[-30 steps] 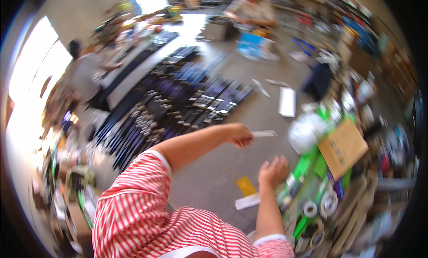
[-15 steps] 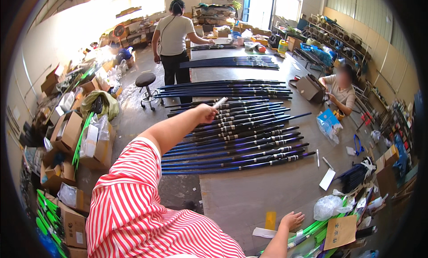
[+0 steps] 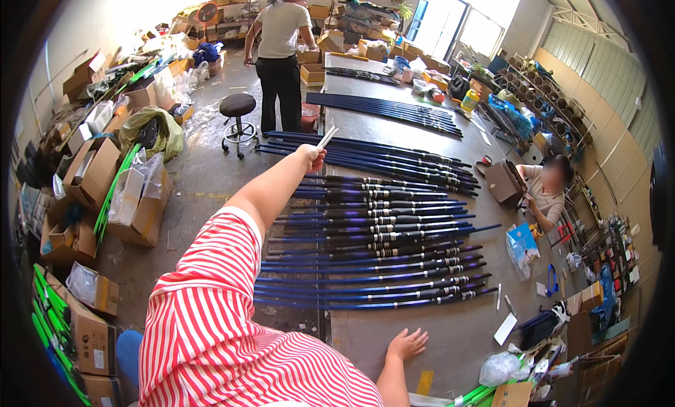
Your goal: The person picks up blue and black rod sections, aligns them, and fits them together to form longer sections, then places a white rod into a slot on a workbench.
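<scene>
My left hand [image 3: 313, 156] reaches out over the far-left side of the table, closed around thin white sticks [image 3: 327, 137] that point up from the fingers. Just beyond and below it lies a bundle of dark blue fishing rods [image 3: 394, 158] with black grips. A nearer group of fishing rods [image 3: 394, 270] spreads in rows across the table, handles to the right and thin ends past the left edge. My right hand [image 3: 408, 344] rests on the bare near part of the table [image 3: 355, 329], fingers apart, holding nothing.
Further rods [image 3: 387, 109] lie beyond. A person [image 3: 285, 55] stands at the far left near a round stool [image 3: 238, 108]; another person [image 3: 548, 189] sits at the right by a brown bag [image 3: 503, 182]. Cardboard boxes [image 3: 144, 210] line the left. A white card [image 3: 505, 329] lies right.
My left hand, with the white sticks, has moved left and farther over the rods. My right hand has shifted left along the table. The standing person has turned and stepped away from the table.
</scene>
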The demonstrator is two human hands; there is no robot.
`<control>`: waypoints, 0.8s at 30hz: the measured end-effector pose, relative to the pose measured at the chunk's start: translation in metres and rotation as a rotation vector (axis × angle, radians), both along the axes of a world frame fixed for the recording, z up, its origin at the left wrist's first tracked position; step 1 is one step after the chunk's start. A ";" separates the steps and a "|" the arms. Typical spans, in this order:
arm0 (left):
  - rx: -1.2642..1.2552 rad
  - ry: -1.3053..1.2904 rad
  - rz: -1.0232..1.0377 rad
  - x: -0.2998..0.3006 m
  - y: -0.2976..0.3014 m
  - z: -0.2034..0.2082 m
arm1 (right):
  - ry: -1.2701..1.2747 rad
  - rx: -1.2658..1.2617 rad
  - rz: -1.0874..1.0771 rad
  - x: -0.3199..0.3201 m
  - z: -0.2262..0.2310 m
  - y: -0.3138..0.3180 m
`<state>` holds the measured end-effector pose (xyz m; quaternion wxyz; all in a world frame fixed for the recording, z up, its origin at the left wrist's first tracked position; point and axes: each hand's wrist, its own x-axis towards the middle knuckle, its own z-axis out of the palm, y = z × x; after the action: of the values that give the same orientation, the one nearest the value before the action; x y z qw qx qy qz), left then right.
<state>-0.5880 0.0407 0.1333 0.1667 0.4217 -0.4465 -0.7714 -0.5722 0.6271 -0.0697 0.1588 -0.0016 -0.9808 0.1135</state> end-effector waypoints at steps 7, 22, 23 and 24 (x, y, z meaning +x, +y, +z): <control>0.061 -0.062 -0.024 -0.071 -0.050 -0.041 | 0.081 0.110 -0.003 0.005 0.003 -0.009; 0.056 -0.128 -0.060 -0.335 -0.138 -0.093 | -0.019 0.153 0.126 -0.017 0.072 -0.045; 0.034 -0.190 -0.010 -0.342 -0.135 -0.099 | -0.030 0.146 0.138 -0.018 0.073 -0.047; 0.038 -0.150 0.000 -0.346 -0.127 -0.111 | -0.074 0.154 0.120 -0.019 0.077 -0.048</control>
<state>-0.9339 -0.0861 0.0226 0.1247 0.4814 -0.4431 -0.7459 -0.5912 0.5788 0.0071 0.1149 0.0653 -0.9901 0.0472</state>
